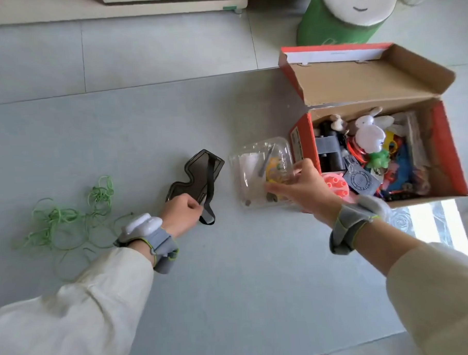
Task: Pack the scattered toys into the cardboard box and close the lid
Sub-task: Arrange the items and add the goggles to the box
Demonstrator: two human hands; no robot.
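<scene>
Left hand (181, 212) gripped the dark tinted plastic goggles (194, 176) on the grey table (231, 271), right hand (305, 187) grasped the clear plastic clamshell container (256, 171) beside the open red cardboard box (451, 151).

One box (450, 154), one visor (198, 176), one clamshell (254, 171)

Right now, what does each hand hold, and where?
Left hand grips dark goggles at their near end; right hand holds clear container by its right side.
</scene>
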